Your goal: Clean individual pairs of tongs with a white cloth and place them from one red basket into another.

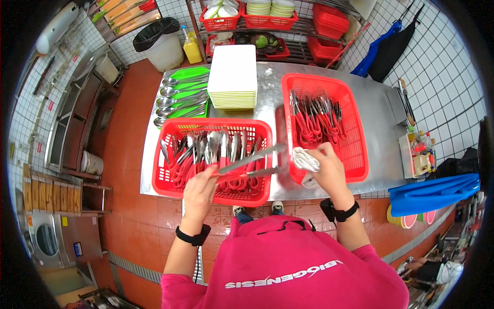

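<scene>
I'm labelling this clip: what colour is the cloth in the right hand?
The cloth is whitish, shown best in the head view.

My view is brightly lit — glare whitens the steel table (383, 139); straight lines bow toward a dark rim.

My table (383, 139) is bright steel, running across the middle of the frame, its near edge just below centre. Four things sit straight on it. At centre-left I have a wide red basket (221, 122), set crosswise, its front rim at the near edge. Right of centre, a second basket (355, 129), also red, lies lengthwise, with a strip of bare steel between the two. Behind the left one, toward the top of the frame, rises a neat white stack (232, 69); just left of it is a flat green tray (194, 71).
</scene>
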Action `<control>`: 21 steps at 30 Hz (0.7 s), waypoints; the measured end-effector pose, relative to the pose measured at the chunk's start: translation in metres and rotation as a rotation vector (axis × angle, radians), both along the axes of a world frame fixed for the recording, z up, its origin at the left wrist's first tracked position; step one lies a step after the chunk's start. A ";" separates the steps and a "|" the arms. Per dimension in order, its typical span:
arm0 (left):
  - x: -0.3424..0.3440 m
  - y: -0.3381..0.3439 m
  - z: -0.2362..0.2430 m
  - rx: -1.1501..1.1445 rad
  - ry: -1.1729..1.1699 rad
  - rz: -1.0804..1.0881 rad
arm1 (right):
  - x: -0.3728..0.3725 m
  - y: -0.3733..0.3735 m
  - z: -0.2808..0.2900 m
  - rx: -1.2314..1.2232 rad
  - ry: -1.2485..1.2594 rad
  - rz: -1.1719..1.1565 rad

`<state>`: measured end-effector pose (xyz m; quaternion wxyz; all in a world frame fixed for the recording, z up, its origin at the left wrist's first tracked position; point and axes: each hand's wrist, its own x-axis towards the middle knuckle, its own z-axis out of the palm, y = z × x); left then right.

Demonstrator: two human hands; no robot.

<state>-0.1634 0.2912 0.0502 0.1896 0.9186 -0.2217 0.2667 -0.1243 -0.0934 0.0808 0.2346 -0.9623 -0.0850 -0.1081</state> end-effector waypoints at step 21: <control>-0.001 0.069 -0.076 -0.465 0.779 0.676 | -0.039 -0.081 -0.048 -0.022 0.110 -0.310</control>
